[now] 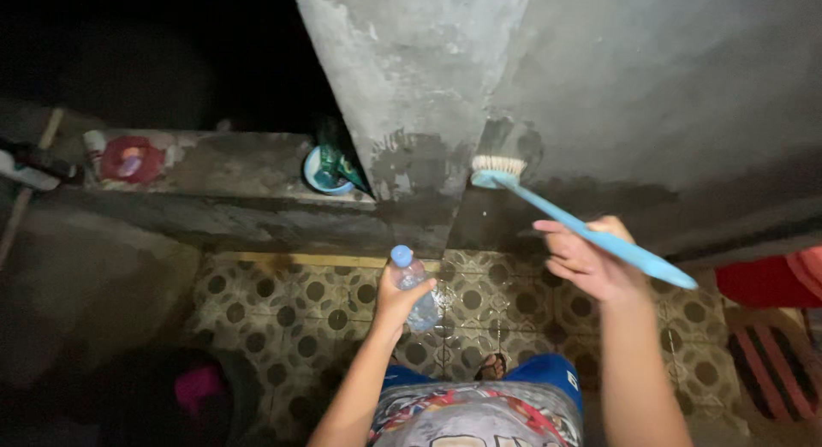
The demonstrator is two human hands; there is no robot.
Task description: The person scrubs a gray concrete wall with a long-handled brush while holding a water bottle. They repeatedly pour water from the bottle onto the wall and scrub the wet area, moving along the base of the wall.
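head cam: right hand had fingers wrapped round the brush, handle running up-left from them, bristles on the wall. left hand gripped the bottle, upright.

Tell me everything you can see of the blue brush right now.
The long-handled brush is light blue plastic by its look, with a slim flat handle and a small head of pale bristles. The right hand grips the handle near its middle, the free end jutting lower right. It slants up to the left, bristles pressed against the wet grey concrete wall beside the corner.
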